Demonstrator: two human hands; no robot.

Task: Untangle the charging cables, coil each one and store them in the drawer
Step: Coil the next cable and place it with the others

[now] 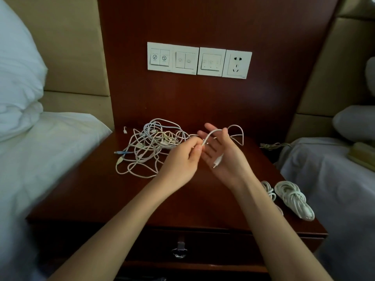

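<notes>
Two hands on one white cable (211,133)

Left hand (180,159) pinches the cable at its fingertips. Right hand (223,157) lies flat-palmed, fingers straight, the plug end draped across it. Beyond the left hand sits the tangled pile (154,142). Nearer than the right hand lie two coiled cables (294,197). Below both hands is the closed drawer (182,246).

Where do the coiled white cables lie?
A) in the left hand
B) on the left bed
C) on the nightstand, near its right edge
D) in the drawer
C: both coiled cables lie on the nightstand top, close to its right edge.
</notes>
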